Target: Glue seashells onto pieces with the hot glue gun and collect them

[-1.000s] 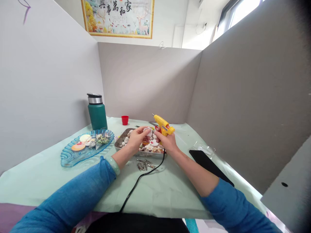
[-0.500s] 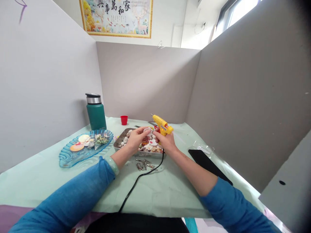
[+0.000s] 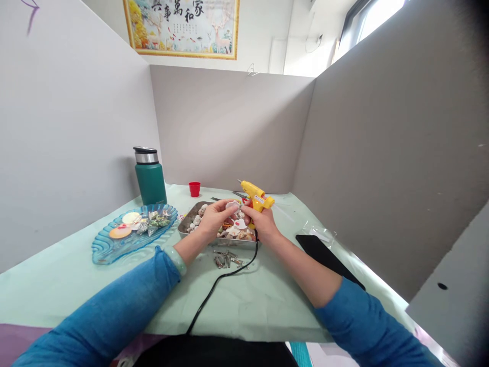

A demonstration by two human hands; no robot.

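Note:
My left hand (image 3: 214,220) pinches a small pale piece that looks like a shell (image 3: 233,205) between thumb and fingers. My right hand (image 3: 264,223) is closed around a yellow hot glue gun (image 3: 252,191), its nozzle pointing up and away to the left. The right thumb and fingertip come close to the shell; whether they touch it I cannot tell. Both hands hover over a metal tray (image 3: 237,244) filled with shells. From the gun's handle a black cord (image 3: 214,286) runs toward me, past a small pile of metal clips (image 3: 226,259).
On the left are a blue scalloped plate (image 3: 105,251) with shells and small packets, a green bottle (image 3: 151,182) and a red cup (image 3: 194,189). A black flat strip (image 3: 329,261) and clear plastic bag (image 3: 321,233) lie right. Grey panels (image 3: 233,127) surround the table.
The glue gun has shifted very slightly right, and the shell in my left hand is turned a little. Otherwise the hands keep their places.

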